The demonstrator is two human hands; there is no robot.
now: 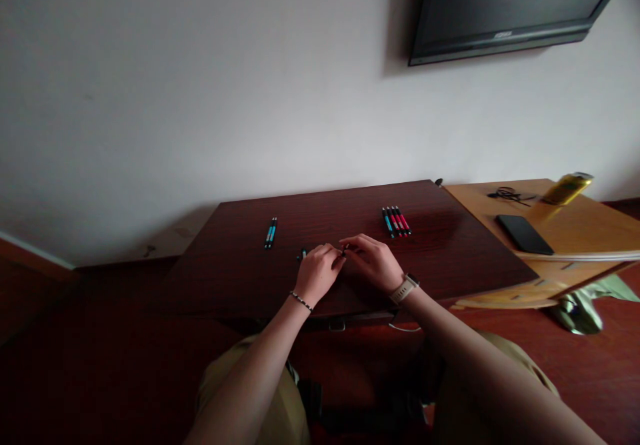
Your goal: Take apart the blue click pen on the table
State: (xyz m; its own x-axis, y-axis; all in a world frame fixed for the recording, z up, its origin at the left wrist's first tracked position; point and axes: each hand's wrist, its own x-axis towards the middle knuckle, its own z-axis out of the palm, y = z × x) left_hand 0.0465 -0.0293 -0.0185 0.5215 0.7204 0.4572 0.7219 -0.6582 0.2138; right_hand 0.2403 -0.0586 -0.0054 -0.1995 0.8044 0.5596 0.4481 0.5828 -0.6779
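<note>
Head view showed a small dark pen [345,251] held between the fingertips of both hands, at the point where the two grips met, just above the bench [240,278]. The left hand [317,273] was curled closed, its grip pinching the pen's left end. The right hand [373,261] closed its fingertips on the right end. Most of the pen was hidden by the fingers; only a short dark section with a hint of red was visible.

Count of items on the bench:
- One dark piece with a blue tip [303,254], just left of the left hand.
- Two blue pens [271,233], side by side, farther left and well apart from the hands.
- Four pens [397,221], one blue and three red, in a tight row beyond the right hand.

A bracelet [301,301] sat on the left wrist and a watch [405,288] on the right. On the lighter side table [575,228] lay a black phone [525,233] and a yellow can [567,188].
</note>
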